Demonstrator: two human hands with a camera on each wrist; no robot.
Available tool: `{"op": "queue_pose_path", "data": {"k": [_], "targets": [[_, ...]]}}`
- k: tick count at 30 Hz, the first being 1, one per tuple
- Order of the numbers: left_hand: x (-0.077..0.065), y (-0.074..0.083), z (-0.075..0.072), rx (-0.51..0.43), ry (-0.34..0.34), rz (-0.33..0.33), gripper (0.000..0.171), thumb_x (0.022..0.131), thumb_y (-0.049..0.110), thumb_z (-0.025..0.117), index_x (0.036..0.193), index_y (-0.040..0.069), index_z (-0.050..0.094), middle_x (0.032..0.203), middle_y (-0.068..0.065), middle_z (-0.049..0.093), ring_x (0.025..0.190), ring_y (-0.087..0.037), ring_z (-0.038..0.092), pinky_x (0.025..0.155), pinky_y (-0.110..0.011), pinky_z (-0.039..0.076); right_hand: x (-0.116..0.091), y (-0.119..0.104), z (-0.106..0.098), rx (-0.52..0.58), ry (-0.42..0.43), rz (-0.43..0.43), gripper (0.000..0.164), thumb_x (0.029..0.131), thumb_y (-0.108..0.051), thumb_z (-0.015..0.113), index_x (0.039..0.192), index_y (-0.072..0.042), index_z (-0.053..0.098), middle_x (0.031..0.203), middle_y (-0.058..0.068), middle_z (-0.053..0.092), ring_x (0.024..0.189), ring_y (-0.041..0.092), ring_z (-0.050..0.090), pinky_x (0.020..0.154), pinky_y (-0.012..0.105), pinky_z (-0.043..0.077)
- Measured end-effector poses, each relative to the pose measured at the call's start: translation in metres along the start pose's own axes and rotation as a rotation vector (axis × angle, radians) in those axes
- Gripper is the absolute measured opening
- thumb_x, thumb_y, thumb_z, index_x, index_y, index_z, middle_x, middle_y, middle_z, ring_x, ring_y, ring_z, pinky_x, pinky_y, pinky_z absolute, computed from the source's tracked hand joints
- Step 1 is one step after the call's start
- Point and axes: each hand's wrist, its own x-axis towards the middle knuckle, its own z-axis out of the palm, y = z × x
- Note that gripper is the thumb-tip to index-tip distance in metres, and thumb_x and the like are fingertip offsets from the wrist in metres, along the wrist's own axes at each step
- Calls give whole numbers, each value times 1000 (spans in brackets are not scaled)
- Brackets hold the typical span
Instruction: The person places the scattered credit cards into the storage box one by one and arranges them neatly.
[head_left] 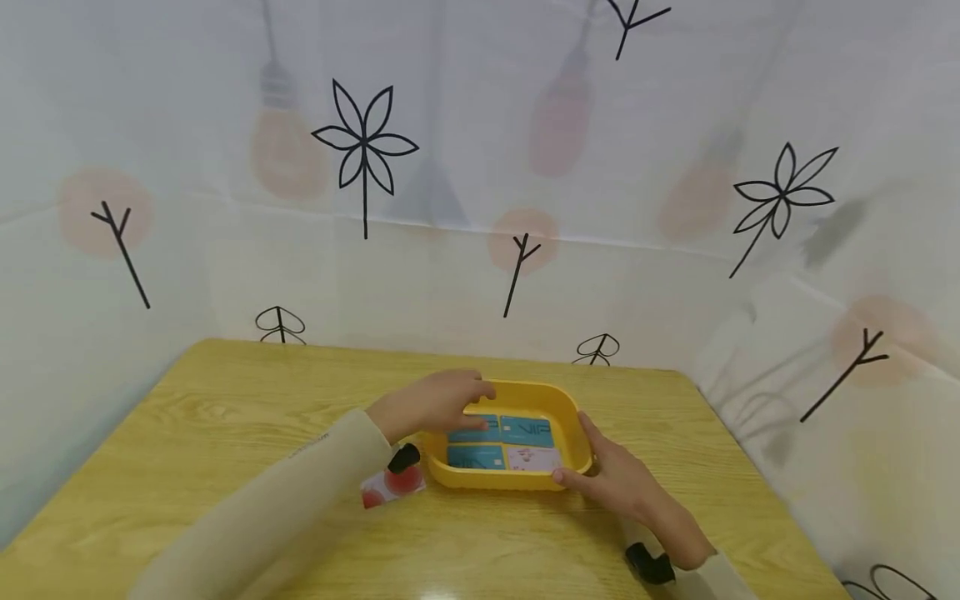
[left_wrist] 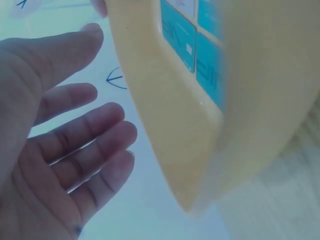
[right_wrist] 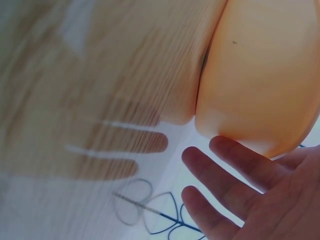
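A yellow tray [head_left: 480,478] stands on the table, with three teal cards [head_left: 525,431] and a white card with pink print [head_left: 533,458] lying flat inside. My left hand [head_left: 435,404] is over the tray's left end, its fingers loosely bent and holding nothing. In the left wrist view, that hand [left_wrist: 75,135] is beside the tray wall with a gap between them. At the tray's right end, my right hand [head_left: 618,475] touches the side, thumb by the front rim. The right wrist view has this hand's [right_wrist: 260,190] fingers straight and spread by the outer wall.
A red and white card [head_left: 393,486] lies on the table left of the tray, partly under the left wrist's black band [head_left: 404,458]. The wood-grain table [head_left: 262,417] reaches back to a white cloth [head_left: 450,275] with plant drawings.
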Motion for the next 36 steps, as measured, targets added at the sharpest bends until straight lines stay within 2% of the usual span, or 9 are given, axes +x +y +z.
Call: {"op": "queue_pose_path", "data": {"k": [8,13,19,23,29,36], "targets": [[-32,1,13,-30,79,-42,45,91,38,64,129,14,58,118,-1,56,101,-14,54,88,-31,46,-1,1,-2,-9,-1,8,105,80,-66,60,154,-10,12,146,23,37,125,42,45,92,58,41],[-51,1,24,-72,135,-72,42,90,36,67,126,15,60,109,2,54,90,-11,50,80,-28,47,-3,0,-3,-6,-13,24,104,80,-65,60,154,-10,11,146,24,37,127,43,43,93,60,39],[-72,-4,33,-99,254,-74,44,88,34,69,125,12,59,107,1,52,86,-10,47,77,-27,46,-2,-2,-3,3,-13,17,104,81,-64,60,154,-10,11,146,24,37,127,43,43,94,59,39],[-84,-7,37,-147,305,-92,44,87,31,70,125,11,59,108,-1,53,88,-12,48,79,-29,47,-1,-2,-2,10,-14,17,105,81,-64,61,154,-9,11,146,24,37,127,42,44,94,59,39],[-97,-12,38,-202,321,-124,44,86,31,72,123,10,60,109,-3,55,94,-19,54,82,-32,49,0,-1,-2,2,-11,18,105,80,-65,61,154,-10,11,145,24,38,123,40,48,91,57,42],[-110,-18,41,-181,316,-146,46,85,31,71,123,8,60,109,-5,56,95,-20,55,83,-36,49,1,-2,-2,5,-10,18,105,80,-65,61,154,-9,11,146,23,38,125,40,46,93,57,41]]}}
